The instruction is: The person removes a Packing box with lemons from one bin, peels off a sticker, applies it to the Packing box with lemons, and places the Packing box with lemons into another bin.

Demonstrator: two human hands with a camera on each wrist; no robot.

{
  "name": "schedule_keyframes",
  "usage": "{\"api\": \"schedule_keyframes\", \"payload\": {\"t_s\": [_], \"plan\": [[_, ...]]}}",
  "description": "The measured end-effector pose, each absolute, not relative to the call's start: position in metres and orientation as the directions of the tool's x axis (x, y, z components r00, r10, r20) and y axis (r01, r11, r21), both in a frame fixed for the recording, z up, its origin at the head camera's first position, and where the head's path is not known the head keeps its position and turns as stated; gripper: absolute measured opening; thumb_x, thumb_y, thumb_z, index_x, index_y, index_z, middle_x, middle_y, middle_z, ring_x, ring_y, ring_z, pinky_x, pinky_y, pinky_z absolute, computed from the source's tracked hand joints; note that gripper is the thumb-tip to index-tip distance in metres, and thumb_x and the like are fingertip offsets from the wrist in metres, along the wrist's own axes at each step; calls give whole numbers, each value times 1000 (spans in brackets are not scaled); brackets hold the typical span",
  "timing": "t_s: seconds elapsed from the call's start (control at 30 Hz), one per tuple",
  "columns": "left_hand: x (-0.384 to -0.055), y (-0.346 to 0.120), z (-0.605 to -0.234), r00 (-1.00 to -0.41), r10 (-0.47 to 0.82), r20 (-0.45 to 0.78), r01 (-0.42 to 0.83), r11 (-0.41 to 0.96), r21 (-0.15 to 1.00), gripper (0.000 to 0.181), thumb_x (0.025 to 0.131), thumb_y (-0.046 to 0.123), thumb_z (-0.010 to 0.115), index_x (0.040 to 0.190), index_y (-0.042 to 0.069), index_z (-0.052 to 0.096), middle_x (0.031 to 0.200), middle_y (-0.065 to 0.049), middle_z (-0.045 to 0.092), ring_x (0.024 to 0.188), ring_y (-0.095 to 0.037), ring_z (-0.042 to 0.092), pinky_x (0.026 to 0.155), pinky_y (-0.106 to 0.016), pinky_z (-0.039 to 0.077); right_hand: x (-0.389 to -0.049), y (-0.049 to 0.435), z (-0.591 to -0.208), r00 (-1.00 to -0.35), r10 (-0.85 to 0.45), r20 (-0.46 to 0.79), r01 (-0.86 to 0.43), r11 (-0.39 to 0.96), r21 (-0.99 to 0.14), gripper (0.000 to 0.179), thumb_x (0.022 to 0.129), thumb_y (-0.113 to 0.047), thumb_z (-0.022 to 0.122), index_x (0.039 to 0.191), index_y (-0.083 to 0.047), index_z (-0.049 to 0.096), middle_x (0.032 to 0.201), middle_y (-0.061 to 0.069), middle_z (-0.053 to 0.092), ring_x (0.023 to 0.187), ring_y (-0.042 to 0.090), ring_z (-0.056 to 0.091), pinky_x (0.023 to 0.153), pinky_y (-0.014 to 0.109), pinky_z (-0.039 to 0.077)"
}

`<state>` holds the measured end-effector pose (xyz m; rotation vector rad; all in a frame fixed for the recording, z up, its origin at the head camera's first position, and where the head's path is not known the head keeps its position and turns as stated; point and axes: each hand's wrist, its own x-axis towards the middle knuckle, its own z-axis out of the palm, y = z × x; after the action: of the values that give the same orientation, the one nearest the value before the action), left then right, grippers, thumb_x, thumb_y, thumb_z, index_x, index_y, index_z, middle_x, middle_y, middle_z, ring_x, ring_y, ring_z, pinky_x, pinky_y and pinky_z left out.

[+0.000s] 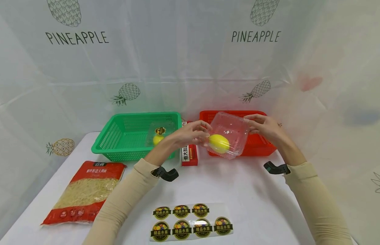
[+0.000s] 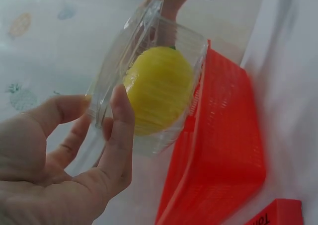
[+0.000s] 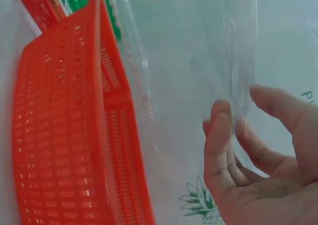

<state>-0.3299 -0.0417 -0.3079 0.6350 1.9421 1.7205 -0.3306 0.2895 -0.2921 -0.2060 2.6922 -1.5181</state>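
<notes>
In the head view, if the middle of the held box is the centre of a clock, a red bag of pale pasta [image 1: 85,190] lies flat on the white bench [image 1: 257,204] at eight o'clock. At nine o'clock stands a green basket [image 1: 125,155]; in its right part there is a smaller clear pack [image 1: 169,128], which carries a round dark label [image 1: 160,131] and contains a yellow ball-like fruit [image 1: 157,139]. At seven o'clock, a label sheet [image 1: 215,211] lies on the bench and bears seven round labels [image 1: 182,228]. At eight o'clock, between the two baskets, is a red carton [image 1: 194,158], partly hidden behind the left hand [image 1: 191,133]. This hand is at nine o'clock and pinches the edge of the clear plastic box [image 1: 237,131] between thumb and fingers. The box is tilted and raised in front of the red basket [image 1: 260,149]; inside it, toward seven or eight o'clock, rests a yellow lemon-shaped fruit [image 1: 219,143]. I cannot tell whether its lid is closed. Between two and three o'clock, the right hand [image 1: 263,126] pinches the opposite edge, also with thumb and fingers.
</notes>
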Motion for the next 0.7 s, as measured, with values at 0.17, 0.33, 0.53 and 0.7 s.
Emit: {"api": "schedule_keyframes", "payload": {"t_s": [0.17,0.33,0.53,0.7], "plan": [[-325,-55,-312,-770,636,-42,29,100,995,29,95,12,62,123,11,56,125,-11,51,101,-27,62,87,-42,58,-327,284,-293,-984,-175,26,-117,530,-840,57,90,-55,63,131,-17,59,120,0,66,96,22,66,85,27,56],[-317,-68,-314,-758,651,-49,23,101,995,32,93,10,60,124,8,55,124,-13,53,100,-26,62,85,-41,59,-322,278,-295,-975,-223,24,-143,537,-832,52,90,-51,65,128,-16,61,114,1,67,95,24,64,85,27,55],[-310,-83,-319,-740,669,-65,7,105,994,33,94,11,59,126,10,54,124,-14,53,92,-27,64,82,-38,60,-314,271,-298,-952,-306,21,-191,537,-822,48,92,-44,65,130,-15,60,114,1,69,98,23,64,85,31,56],[-305,-93,-326,-730,680,-66,28,126,992,31,96,11,59,126,11,55,126,-12,52,101,-28,62,83,-40,59,-308,263,-302,-926,-376,16,-238,553,-799,46,93,-43,65,133,-21,59,121,3,67,109,26,58,89,39,54]]}}
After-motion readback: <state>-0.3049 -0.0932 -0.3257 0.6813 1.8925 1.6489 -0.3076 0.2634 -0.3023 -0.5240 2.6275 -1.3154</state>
